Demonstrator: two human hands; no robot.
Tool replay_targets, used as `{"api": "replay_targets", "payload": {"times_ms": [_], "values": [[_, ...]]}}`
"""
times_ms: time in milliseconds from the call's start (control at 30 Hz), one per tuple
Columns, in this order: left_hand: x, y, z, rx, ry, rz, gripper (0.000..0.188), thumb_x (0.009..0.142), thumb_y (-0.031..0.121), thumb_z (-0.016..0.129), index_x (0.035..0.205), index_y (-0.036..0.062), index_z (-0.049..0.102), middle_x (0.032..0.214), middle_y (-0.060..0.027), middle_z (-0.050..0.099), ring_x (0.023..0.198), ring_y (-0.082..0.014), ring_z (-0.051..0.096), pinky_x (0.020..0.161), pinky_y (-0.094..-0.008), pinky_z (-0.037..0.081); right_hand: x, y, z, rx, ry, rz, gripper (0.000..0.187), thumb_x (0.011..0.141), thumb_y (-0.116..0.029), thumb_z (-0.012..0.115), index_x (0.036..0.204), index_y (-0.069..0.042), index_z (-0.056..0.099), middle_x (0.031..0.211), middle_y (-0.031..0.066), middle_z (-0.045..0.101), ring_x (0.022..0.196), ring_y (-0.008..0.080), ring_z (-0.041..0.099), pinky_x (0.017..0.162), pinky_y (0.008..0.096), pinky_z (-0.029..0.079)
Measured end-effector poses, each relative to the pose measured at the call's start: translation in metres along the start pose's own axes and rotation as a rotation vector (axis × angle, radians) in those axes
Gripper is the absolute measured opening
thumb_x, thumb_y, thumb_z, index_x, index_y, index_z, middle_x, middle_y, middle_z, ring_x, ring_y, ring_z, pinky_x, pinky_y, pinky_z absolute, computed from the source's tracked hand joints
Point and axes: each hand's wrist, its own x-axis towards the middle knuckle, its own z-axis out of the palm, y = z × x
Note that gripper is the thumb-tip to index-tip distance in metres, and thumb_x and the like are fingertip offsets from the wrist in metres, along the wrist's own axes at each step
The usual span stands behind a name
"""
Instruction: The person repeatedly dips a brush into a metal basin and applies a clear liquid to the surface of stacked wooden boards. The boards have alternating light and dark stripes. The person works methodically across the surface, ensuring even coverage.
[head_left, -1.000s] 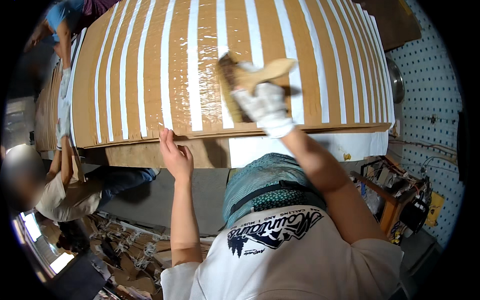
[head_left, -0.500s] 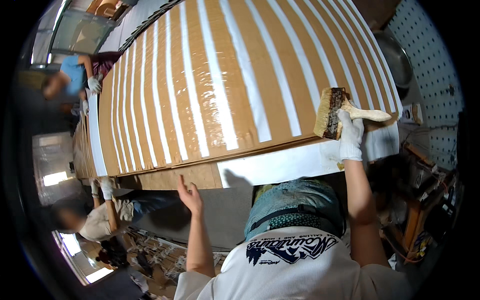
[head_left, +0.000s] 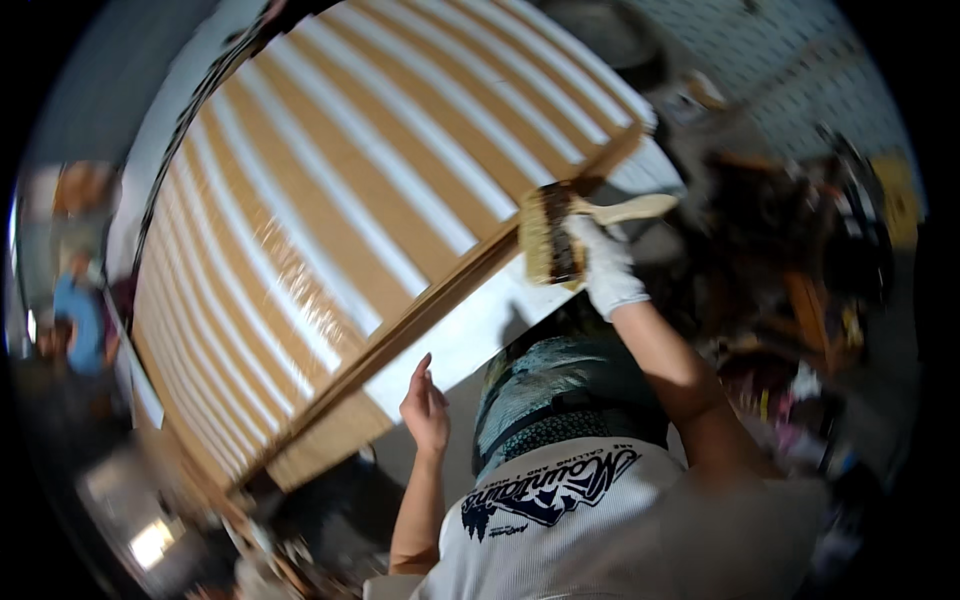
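Observation:
A wide brush [head_left: 547,236] with pale bristles, a dark band and a light handle is in my right hand [head_left: 605,265], which wears a white glove and is closed on it. The brush is over the near edge of a large stack of brown sheets [head_left: 370,150] with white stripes; whether it touches cannot be told. Bare and holding nothing, my left hand [head_left: 427,412] has its fingers partly stretched, close to the stack's front edge. A white sheet [head_left: 430,355] sticks out below the striped sheets, beside a brown board [head_left: 335,440].
At the far left stands a person in a blue top [head_left: 82,318], blurred. A round metal basin [head_left: 605,45] lies beyond the stack's right end, near a perforated panel [head_left: 770,60]. Blurred wooden pieces [head_left: 808,310] and clutter crowd the right side.
My view has swung to the right, so the stack now slants. The brush, still in my right hand, has moved left and back toward me from above the stripes. My left hand stays free.

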Motion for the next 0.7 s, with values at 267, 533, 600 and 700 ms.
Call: {"api": "replay_targets", "payload": {"times_ms": [267,533,600,700], "values": [[0.078,0.022,0.063,-0.178,-0.060,0.273,0.044,0.109,0.026,0.039,0.141,-0.0021,0.049,0.057,0.0002,0.045,0.048,-0.0047,0.036,0.045,-0.0235,0.031,-0.001,0.032,-0.069,-0.120,0.105,0.023,0.051,0.086,-0.035,0.075,0.122,-0.001,0.062,0.108,0.0121,0.069,0.104,0.0217,0.064,0.093,0.0351,0.050],[0.106,0.067,0.083,-0.042,-0.198,0.563,0.033,0.098,0.006,0.050,0.131,0.0034,0.053,0.108,-0.0113,0.058,0.098,-0.0206,0.056,0.082,-0.0333,0.046,0.013,-0.037,-0.061,0.131,0.097,-0.113,0.026,0.091,-0.025,0.070,0.100,-0.001,0.065,0.090,0.0037,0.065,0.086,0.0163,0.061,0.082,0.0329,0.052],[0.127,0.098,0.108,0.230,-0.105,0.599,0.036,0.094,0.001,0.054,0.130,0.0029,0.055,0.117,-0.0156,0.056,0.105,-0.0284,0.057,0.088,-0.0385,0.047,0.048,-0.066,-0.069,0.175,0.174,-0.087,0.034,0.088,-0.026,0.071,0.107,0.000,0.061,0.105,0.0095,0.062,0.099,0.0198,0.058,0.088,0.0353,0.051],[0.154,0.137,0.140,0.586,-0.019,0.603,0.053,0.088,0.011,0.067,0.139,0.0080,0.052,0.133,-0.0221,0.050,0.121,-0.0400,0.050,0.102,-0.0481,0.041,0.118,-0.120,-0.071,0.190,0.194,-0.005,0.038,0.089,-0.029,0.069,0.112,0.001,0.063,0.108,0.0104,0.066,0.099,0.0197,0.062,0.092,0.0328,0.051]]}}
